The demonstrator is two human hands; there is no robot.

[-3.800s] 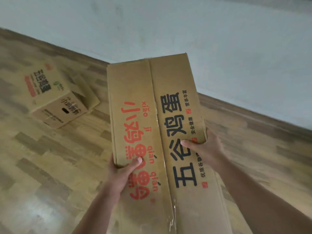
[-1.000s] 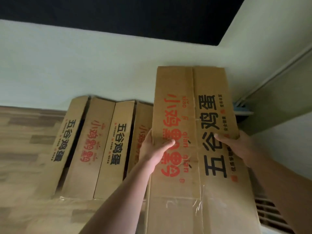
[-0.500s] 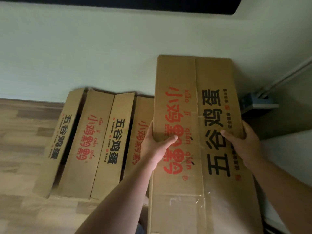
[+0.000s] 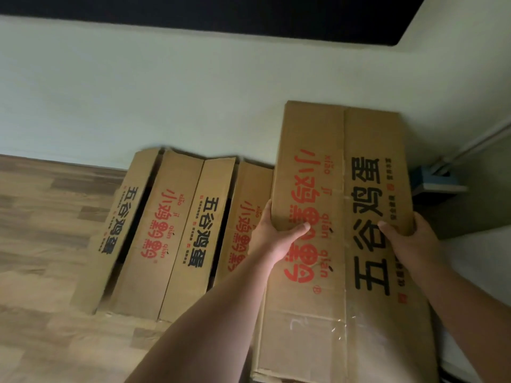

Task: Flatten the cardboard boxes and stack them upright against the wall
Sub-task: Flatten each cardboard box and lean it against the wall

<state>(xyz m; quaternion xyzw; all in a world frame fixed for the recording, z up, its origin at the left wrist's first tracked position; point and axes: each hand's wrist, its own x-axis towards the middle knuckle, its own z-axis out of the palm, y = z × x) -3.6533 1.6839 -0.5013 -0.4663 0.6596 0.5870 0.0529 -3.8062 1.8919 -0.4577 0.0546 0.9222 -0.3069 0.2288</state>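
I hold a flattened cardboard box with red and black printed characters upright in front of the pale wall. My left hand grips its left edge, thumb on the front face. My right hand grips its right edge the same way. To its left, several flattened boxes of the same print lean in a row against the wall, their feet on the wooden floor. The held box's lower end is out of frame.
The wooden floor stretches to the left. A room corner lies to the right, with a blue-grey fitting and a thin white pipe on the side wall. A dark band runs along the wall's top.
Over the earlier frames I carried the flattened box from open floor to the wall. In the last half second it has come lower and nearer the wall, beside the leaning row.
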